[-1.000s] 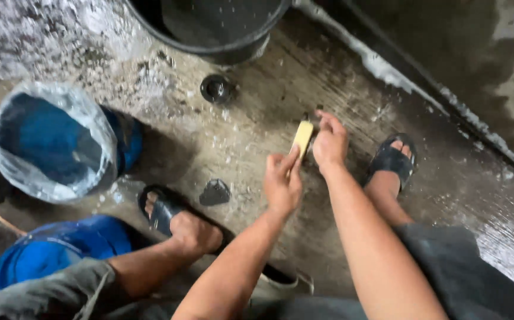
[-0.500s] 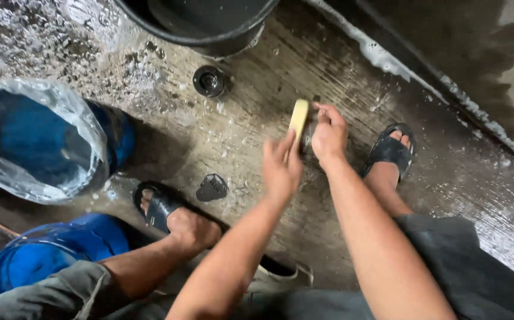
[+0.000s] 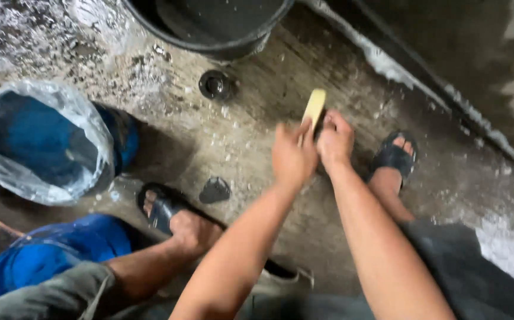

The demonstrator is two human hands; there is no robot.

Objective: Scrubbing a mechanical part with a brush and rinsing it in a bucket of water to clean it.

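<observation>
A yellow flat scraper-like tool (image 3: 314,106) stands on edge against the wet wooden board (image 3: 251,142) under me. My left hand (image 3: 292,155) and my right hand (image 3: 335,141) sit side by side and both grip its near end. The tool points away from me, toward a big black tub (image 3: 209,26). My feet in black sandals, one (image 3: 161,207) at the left and one (image 3: 394,155) at the right, flank my arms.
A blue bucket lined with clear plastic (image 3: 41,139) stands at the left. A blue container (image 3: 55,249) lies at the lower left. A small black round cap (image 3: 214,85) and a dark lump (image 3: 215,189) rest on the board. A dark wet channel (image 3: 476,71) runs along the right.
Both hands have pushed the yellow tool forward along the board, away from me. The view has shifted slightly, with the bucket and tub sliding toward the left.
</observation>
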